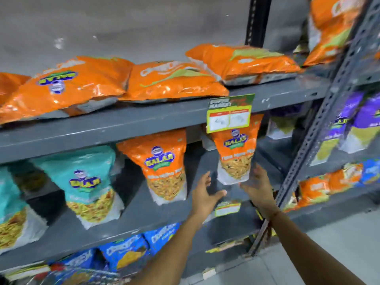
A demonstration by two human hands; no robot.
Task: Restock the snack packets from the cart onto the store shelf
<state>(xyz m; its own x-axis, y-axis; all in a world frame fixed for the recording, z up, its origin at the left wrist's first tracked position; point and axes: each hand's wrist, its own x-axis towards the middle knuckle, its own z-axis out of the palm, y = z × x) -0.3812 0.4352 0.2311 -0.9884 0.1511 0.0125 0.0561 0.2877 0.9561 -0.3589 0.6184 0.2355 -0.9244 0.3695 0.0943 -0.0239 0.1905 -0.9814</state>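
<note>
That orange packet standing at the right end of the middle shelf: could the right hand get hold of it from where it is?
Probably yes. The right hand is open beside the orange packet's lower edge, with nothing between them. The left hand is open nearby too.

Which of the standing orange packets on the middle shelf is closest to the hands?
The right-hand orange packet, under the hanging price tag. Both open hands flank its base; the other upright orange packet stands further left.
</note>
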